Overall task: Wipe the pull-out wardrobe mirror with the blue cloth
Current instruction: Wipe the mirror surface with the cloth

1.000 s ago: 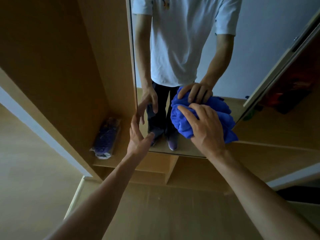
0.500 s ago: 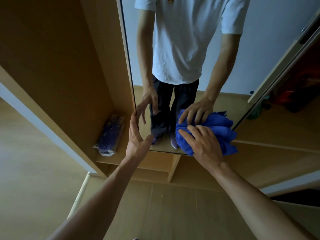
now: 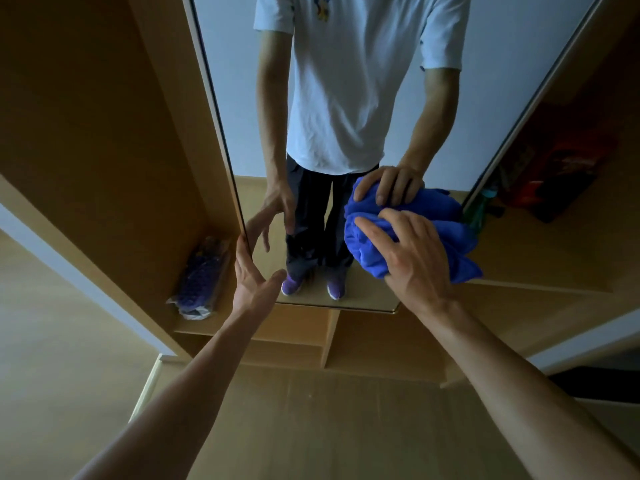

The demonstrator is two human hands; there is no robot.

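Your right hand (image 3: 415, 258) grips the blue cloth (image 3: 367, 251), fingers spread & curled over the bunched wad, pressing it against the mirror (image 3: 235, 81) glass. Cloth sits low on the glass, toward the right side, just above the btm edge. A tail of it sticks out past your hand to the right, near the mirror's right edge. The refl. of hand & cloth meets the real ones where they touch the glass.

Your left hand (image 3: 252, 282) is at the mirror's left edge, low down. Fingers are straight & together, lying along that edge, w/ the thumb spread wide toward the glass. Can't tell if the thumb tip touches the glass.

Mirror stands out in front of the wardrobe (image 3: 104, 133), w/ wood panels on either side. On the shelf (image 3: 294, 327), left of the mirror & by the side panel, lies a clear-wrapped purple pkg (image 3: 201, 271), near your left hand but not touching it. Wood floor (image 3: 311, 427) is below. Both forearms are bare & reach fwd.
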